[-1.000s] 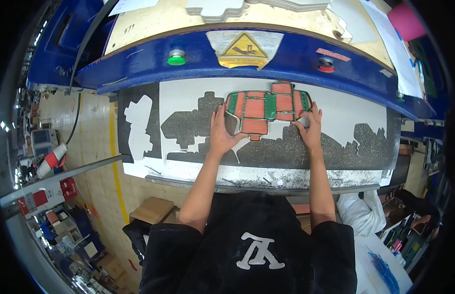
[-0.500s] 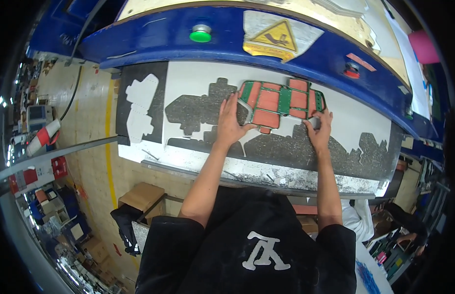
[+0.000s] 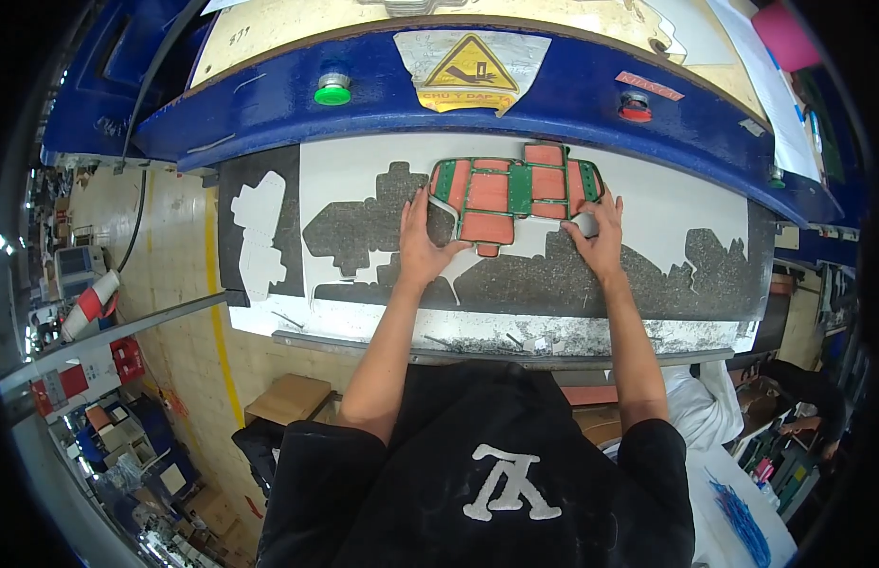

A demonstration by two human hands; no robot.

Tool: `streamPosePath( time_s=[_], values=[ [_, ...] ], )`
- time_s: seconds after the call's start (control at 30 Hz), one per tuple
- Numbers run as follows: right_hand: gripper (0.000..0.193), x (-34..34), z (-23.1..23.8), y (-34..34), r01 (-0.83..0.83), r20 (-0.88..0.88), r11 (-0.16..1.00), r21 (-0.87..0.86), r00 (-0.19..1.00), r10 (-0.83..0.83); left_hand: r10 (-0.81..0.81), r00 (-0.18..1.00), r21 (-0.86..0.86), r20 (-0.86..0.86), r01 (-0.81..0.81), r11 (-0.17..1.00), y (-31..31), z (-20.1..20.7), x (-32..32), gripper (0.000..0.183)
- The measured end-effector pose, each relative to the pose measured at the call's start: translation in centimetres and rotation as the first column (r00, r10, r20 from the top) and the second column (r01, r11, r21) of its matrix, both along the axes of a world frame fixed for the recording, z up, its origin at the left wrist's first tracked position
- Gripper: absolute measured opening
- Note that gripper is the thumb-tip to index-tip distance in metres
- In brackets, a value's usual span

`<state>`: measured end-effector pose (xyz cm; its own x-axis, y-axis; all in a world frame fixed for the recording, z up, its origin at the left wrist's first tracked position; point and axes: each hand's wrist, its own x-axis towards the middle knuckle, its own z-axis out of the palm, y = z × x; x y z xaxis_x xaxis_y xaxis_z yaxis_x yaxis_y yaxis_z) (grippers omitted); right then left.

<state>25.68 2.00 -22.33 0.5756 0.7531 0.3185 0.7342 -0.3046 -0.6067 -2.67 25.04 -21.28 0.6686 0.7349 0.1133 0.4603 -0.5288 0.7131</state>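
A cutting die with a green metal frame and pink foam pads lies flat on a white sheet. Against its left end rests my left hand, fingers along the edge and thumb at the lower rim. My right hand grips the right end, thumb and fingers curled around the lower corner. Dark board shows through several cut-out gaps in the sheet, left of the die and below it. Further left, a white cut piece lies on a dark strip.
A blue machine beam spans the far side, bearing a green button, a red button and a yellow warning sign. A metal rail runs along the near edge. Another person is at the right.
The whole view has shifted, so the beam and its buttons appear further left. Both hands keep their hold on the die, which stays at about the same place on the sheet.
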Motion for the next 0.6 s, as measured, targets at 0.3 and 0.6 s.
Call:
streamPosePath(
  time_s=[0.3, 0.6],
  values=[
    [0.043, -0.1, -0.3, 0.2, -0.01, 0.042, 0.999, -0.049, 0.999, 0.012, 0.019, 1.0, -0.006, -0.002, -0.019, 1.0, -0.04, -0.18, -0.05, 0.131],
    [0.043, 0.09, -0.64, 0.21, -0.027, 0.074, 0.998, -0.056, 0.997, 0.031, 0.025, 0.989, -0.045, 0.145, -0.019, 0.999, 0.45, -0.26, -0.49, 0.125]
  ],
)
